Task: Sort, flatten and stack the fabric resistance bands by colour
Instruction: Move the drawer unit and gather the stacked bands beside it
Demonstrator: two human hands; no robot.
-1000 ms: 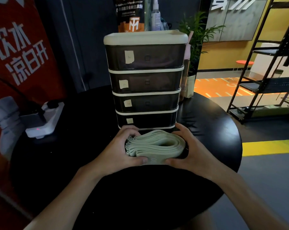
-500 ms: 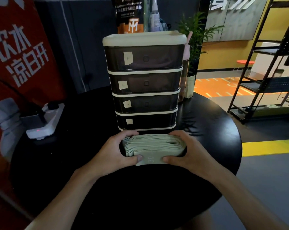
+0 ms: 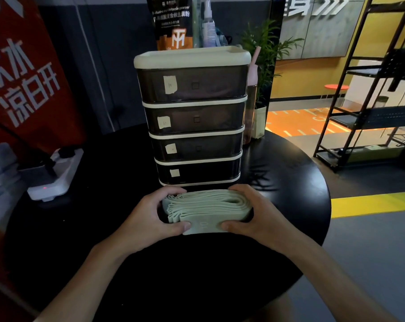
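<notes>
A stack of pale green fabric resistance bands (image 3: 206, 209) lies flat on the round black table (image 3: 289, 182), just in front of a drawer tower. My left hand (image 3: 150, 219) grips the stack's left end, thumb on the front face. My right hand (image 3: 255, 217) grips the right end the same way. Several layered band edges show along the top; the front band carries a faint printed mark.
A dark drawer tower (image 3: 194, 117) with cream trim and paper labels stands right behind the stack, all drawers closed. A white power strip (image 3: 55, 175) sits at the table's left. A pink bottle (image 3: 251, 98) and a potted plant (image 3: 264, 66) stand behind right. A black shelf rack (image 3: 371, 101) is far right.
Both hands have drawn the green stack slightly toward me and pressed it flatter; the bulging top layers now lie lower and more even.
</notes>
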